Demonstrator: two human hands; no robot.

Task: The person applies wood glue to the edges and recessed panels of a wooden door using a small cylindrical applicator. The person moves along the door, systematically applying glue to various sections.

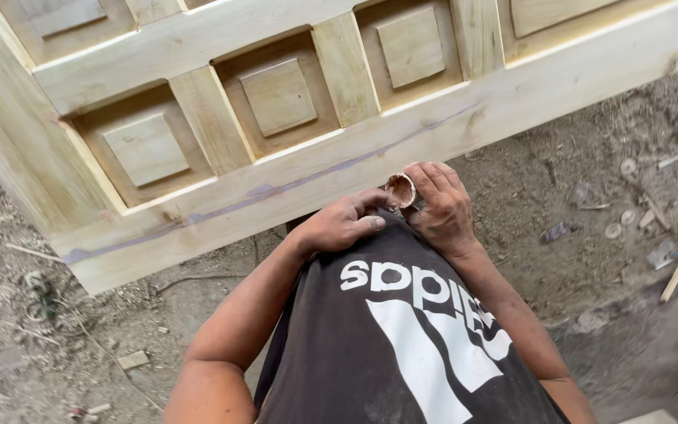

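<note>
Dusty dirt floor (590, 259), perhaps sawdust, daylight

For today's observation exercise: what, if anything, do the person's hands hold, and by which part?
A small folded piece of sandpaper is pinched at its edges between the fingertips of the left hand and the right hand, beside the wooden door panel.
</note>
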